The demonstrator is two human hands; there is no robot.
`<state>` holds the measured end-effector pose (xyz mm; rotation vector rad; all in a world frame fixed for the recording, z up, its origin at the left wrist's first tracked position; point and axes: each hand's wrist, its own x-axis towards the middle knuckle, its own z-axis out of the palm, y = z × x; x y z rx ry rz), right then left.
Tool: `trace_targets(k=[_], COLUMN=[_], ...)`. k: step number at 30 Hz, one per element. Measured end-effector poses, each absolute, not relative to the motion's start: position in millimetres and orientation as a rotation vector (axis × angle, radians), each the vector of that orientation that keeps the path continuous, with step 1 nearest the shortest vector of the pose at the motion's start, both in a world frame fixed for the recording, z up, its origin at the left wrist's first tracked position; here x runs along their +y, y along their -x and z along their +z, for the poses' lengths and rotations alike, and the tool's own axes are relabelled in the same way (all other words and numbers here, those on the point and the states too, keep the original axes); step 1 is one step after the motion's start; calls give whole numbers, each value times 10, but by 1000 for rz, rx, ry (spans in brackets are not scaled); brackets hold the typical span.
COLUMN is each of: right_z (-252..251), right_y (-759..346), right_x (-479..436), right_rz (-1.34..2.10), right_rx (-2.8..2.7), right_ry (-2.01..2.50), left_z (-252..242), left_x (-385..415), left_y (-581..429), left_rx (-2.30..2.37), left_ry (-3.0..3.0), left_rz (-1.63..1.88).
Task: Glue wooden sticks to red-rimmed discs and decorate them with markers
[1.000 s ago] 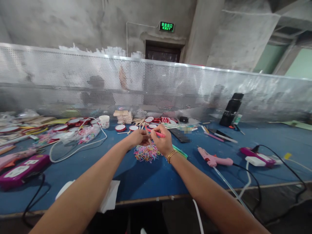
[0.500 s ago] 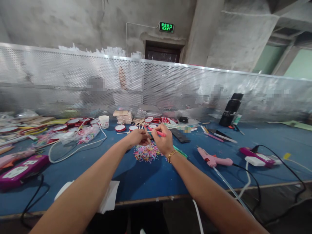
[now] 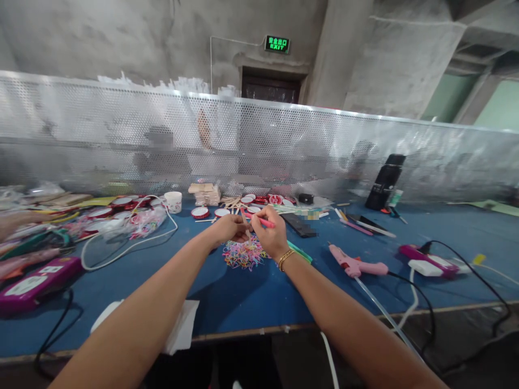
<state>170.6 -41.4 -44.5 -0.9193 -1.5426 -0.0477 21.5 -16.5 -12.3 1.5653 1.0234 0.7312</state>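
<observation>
My left hand (image 3: 227,229) pinches a flat wooden craft stick (image 3: 245,222) that stands upright between its fingers. Closed around a red marker pen (image 3: 266,222), my right hand (image 3: 273,235) holds the pen's tip end against or very close to the stick; contact is hard to make out. A gold-coloured bracelet (image 3: 286,260) circles the right wrist. Just below both hands lies a heap of small multicoloured bands or strings (image 3: 244,255). A green strip-like thing (image 3: 300,252) shows partly behind my right wrist.
A pink glue gun (image 3: 354,265) with its cord lies to the right, near a purple power strip (image 3: 430,261). Red round tins (image 3: 200,212), stacked wooden pieces (image 3: 205,193) and a paper cup (image 3: 173,202) stand behind. A black bottle (image 3: 384,182) leans by the perforated metal screen (image 3: 284,146).
Another person's hand has come in at the far left edge, and a dark green thing now shows beneath it. My own hands, the stick and the marker have barely moved.
</observation>
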Motion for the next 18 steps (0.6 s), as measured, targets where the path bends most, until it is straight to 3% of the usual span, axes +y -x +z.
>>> trace_targets(k=[18], right_z=[-454], right_y=[-1712], right_x=[-402], right_rz=[-22], right_rx=[-1524], right_ry=[930], left_z=[-144], left_x=[-131], left_y=[-215], left_rx=[1021], left_ry=[-1567], left_rz=[743])
